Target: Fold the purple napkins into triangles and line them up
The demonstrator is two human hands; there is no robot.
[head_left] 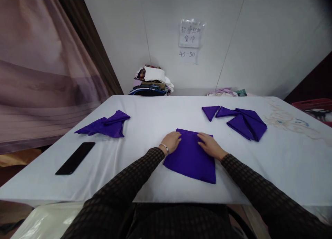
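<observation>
A folded purple cloth napkin lies flat on the white-covered table in front of me, with a straight far edge and a slanting, curved near edge. My left hand, with a bracelet at the wrist, rests on the napkin's far left part, fingers bent slightly over the cloth. On the far right part lies my right hand, its thumb apart from the fingers, fingertips touching the fabric. Neither hand lifts the napkin. The undersides of both hands are hidden.
A crumpled purple cloth and a black phone lie to the left. Several purple folded pieces are at the right. Behind the table's far edge stands a stack of clothes. A handwritten sign hangs on the wall.
</observation>
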